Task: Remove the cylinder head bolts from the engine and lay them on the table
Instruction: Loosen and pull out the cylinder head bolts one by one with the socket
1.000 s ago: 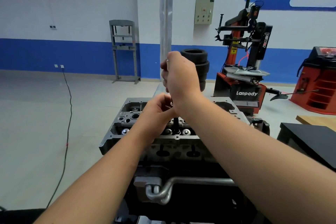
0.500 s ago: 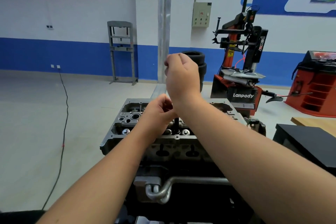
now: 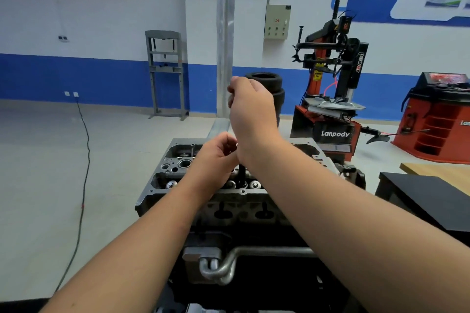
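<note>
Hands [image 3: 250,107] curled on upright tool [image 3: 241,173], engine [image 3: 178,160]

Tyre changer [image 3: 333,79], stacked tyres [image 3: 272,89], grey press frame [image 3: 166,73]

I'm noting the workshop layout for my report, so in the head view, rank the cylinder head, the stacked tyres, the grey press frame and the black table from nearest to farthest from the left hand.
From the left hand:
1. Cylinder head, directly beneath it.
2. Black table, off to the right.
3. Stacked tyres, behind, beyond the engine.
4. Grey press frame, against the back wall, left.
</note>
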Tool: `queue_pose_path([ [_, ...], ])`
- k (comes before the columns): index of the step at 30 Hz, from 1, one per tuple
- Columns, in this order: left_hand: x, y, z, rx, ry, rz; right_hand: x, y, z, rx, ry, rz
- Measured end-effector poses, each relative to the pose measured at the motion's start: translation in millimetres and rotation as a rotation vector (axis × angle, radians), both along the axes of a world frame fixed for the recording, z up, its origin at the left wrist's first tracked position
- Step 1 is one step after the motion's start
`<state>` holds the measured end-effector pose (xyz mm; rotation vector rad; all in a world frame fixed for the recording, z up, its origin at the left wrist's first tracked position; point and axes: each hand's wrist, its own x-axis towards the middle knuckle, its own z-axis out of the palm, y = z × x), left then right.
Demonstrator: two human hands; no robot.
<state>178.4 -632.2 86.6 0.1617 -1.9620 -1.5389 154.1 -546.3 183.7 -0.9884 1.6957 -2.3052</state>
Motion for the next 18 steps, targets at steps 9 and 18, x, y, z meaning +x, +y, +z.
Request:
queue_pose_path([
  [9,8,-2,2,-0.025,-0.046,-0.117,-38,14,14,0.141,-0.056,0.533],
  [18,-2,-1,-2,-0.059,0.014,-0.024,-5,1,2,-0.002,0.042,0.005],
])
